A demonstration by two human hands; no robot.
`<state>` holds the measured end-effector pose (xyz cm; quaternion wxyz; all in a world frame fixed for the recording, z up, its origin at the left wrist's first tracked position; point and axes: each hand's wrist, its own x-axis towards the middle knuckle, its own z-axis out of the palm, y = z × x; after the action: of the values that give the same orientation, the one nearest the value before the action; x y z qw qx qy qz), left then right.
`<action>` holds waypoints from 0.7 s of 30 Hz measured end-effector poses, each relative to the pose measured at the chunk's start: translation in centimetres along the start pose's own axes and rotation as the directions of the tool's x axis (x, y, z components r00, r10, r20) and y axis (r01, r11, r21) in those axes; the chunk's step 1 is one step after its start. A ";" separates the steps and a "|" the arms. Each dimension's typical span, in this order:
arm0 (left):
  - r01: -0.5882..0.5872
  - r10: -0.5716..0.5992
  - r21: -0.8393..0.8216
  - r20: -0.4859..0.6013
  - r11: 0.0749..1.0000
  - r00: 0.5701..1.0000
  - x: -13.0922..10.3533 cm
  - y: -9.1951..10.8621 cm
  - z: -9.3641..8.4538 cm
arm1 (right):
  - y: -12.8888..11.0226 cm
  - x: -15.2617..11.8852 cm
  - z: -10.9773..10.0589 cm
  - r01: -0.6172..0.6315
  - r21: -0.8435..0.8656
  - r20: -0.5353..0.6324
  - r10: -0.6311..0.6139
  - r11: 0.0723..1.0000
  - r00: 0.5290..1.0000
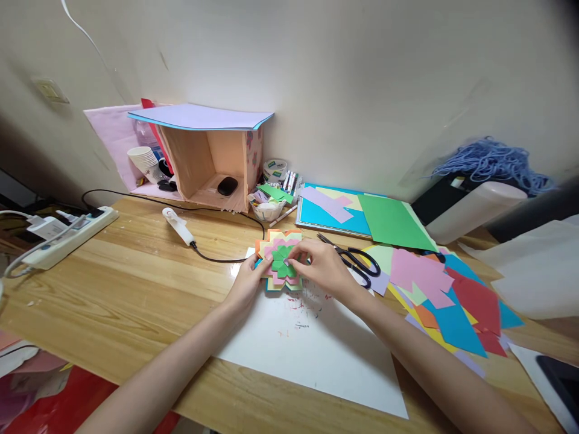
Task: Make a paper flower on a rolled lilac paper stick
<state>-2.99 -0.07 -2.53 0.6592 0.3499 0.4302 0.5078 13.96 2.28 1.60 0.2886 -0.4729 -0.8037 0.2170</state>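
A layered paper flower [281, 253], with green at its centre and pink, cream, orange and blue around it, is held above a white sheet [316, 355] marked with colour strokes. My left hand [248, 278] grips the flower's left edge between thumb and fingers. Over the green centre, the fingertips of my right hand [319, 265] are pinched together on a small pale piece too small to make out. Black-handled scissors [357, 262] lie just beyond my right hand.
Paper scraps [452, 295] cover the right side. Behind are a cardboard box [208, 163], a bowl of scraps [266, 208] and coloured sheets [393, 223]. A white glue gun [177, 226] with a black cable and a power strip [72, 238] lie left.
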 end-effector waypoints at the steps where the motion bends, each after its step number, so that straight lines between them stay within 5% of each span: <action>1: 0.004 -0.004 0.000 0.000 1.000 1.000 0.0 0.0 0.0 | 0.1 0.0 0.1 0.004 -0.007 -0.001 -0.004 1.000 1.000; 10: 0.036 -0.034 0.028 -0.066 0.999 0.997 -0.2 0.4 0.4 | -0.2 -0.4 0.4 0.036 -0.032 -0.044 -0.038 0.999 0.998; 15: 0.035 -0.035 0.007 -0.071 0.999 0.997 -0.2 0.5 0.3 | -0.5 -0.2 0.0 0.021 -0.042 -0.164 -0.027 0.999 0.986; 18: 0.040 -0.042 -0.018 -0.081 0.999 0.996 -0.2 0.5 0.2 | 0.4 0.2 -0.4 -0.084 0.009 -0.274 0.083 0.996 0.958; 21: 0.035 -0.040 -0.052 -0.089 0.998 0.995 -0.2 0.6 0.2 | 1.5 0.7 -0.6 -0.250 0.232 -0.082 0.275 0.940 0.958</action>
<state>-3.02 -0.10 -1.84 0.6571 0.3017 0.4531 0.5214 15.04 3.60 1.30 0.3526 -0.5525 -0.6870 0.3137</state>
